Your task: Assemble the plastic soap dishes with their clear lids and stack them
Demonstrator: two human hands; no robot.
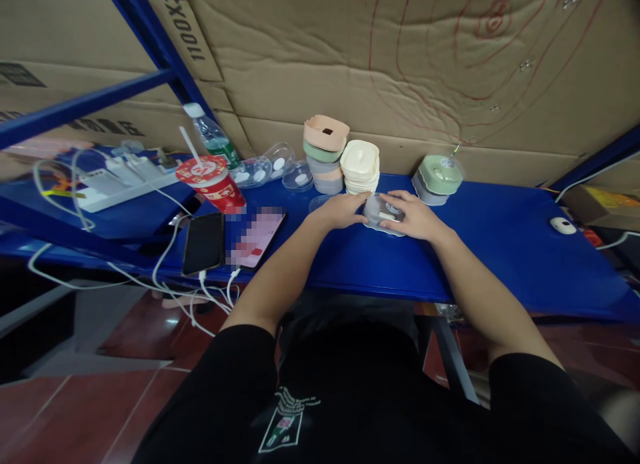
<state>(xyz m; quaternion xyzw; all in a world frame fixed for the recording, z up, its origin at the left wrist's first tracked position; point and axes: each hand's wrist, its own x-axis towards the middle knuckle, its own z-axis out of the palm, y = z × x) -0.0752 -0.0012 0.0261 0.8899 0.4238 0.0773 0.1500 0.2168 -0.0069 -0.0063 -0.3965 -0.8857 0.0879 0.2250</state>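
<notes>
My left hand (344, 211) and my right hand (414, 215) press in from either side on a small grey plastic container (373, 214) with a clear lid, standing on the blue tabletop. The right fingers curve over its top, and the left thumb and fingers grip its near left edge. A white mark shows through the lid. Just behind stand a stack of cream-coloured containers (361, 163) and a mixed stack of pink, green and grey containers (326, 134). Partly behind my left hand lies another clear lid (318, 201).
Clear lids with white stickers (280, 163) lie at the back left, beside a bottle (215, 137) and a red cup with a straw (216, 184). Two phones (204, 244) are plugged into cables. Lidded green and grey containers (440, 176) and a white object (563, 225) are rightward. Cardboard (300, 57) lines the back.
</notes>
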